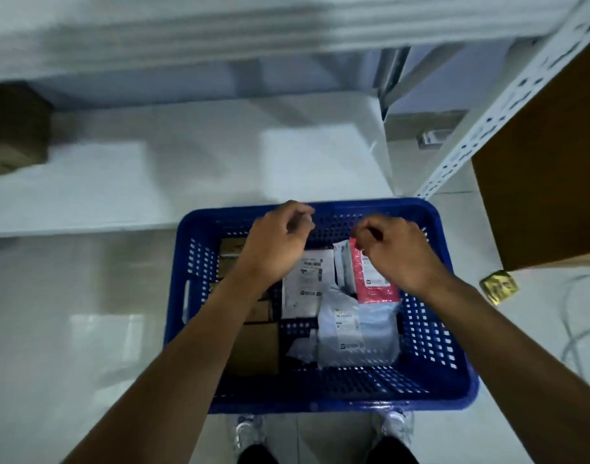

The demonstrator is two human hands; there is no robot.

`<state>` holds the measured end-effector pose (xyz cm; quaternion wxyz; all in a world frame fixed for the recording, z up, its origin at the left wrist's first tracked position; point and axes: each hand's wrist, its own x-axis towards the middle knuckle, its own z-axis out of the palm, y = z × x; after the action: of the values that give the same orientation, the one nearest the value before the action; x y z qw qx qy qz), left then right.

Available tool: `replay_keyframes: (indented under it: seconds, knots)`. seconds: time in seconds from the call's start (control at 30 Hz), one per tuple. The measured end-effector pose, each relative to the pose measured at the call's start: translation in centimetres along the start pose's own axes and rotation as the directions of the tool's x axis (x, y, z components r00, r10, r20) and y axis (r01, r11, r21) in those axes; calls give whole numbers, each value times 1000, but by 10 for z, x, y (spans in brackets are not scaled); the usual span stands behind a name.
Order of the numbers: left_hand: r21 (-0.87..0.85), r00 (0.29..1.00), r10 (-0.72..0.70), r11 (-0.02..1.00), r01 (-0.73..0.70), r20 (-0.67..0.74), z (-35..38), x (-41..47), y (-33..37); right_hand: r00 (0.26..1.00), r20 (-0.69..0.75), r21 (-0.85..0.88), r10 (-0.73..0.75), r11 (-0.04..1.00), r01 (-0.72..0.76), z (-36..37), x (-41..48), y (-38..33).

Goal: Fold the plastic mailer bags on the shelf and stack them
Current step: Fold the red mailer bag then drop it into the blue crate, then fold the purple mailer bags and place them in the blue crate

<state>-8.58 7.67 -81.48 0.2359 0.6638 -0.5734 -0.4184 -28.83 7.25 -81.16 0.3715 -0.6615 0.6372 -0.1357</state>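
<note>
Head | left hand, right hand curled over basket | grip: cannot tell

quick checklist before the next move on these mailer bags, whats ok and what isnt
1. Left hand free: ok, fingers loosely curled, holding nothing.
2. Right hand gripping the pink bubble mailer: cannot tell, fingers curl at its top edge.
3. Grey plastic mailer bag accessible: ok, lies uncovered in the blue perforated plastic basket.
4. White shelf board close by: ok, just beyond the basket.
5. Folded stack on shelf: cannot tell, blurred.
</note>
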Motion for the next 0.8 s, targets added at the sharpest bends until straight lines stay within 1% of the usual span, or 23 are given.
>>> replay_keyframes:
  seconds: [0.17, 0.3, 0.4, 0.6, 0.8]
  knots:
    - [-57, 998, 42, 997, -44, -47, -79, -34, 81, 998, -44, 18, -36, 999, 37, -47, -28, -86]
    - [-89, 995, 76, 993, -81, -59, -143, -57, 150, 990, -75, 42, -118, 992, 121, -97, -41, -163]
    - [-116, 988, 116, 985, -127, -98, -183, -72, 197, 982, -60, 50, -178, 982, 181, -133, -51, -212]
    - [-201, 978, 132, 966, -163, -159, -246, -94, 272, 968, -85, 30, -238, 970, 241, -200, -70, -283]
    - [-91, 956, 190, 973, -214, -223, -305, -110, 349, 940, -146, -34, -310, 951, 308, -274, -87, -347]
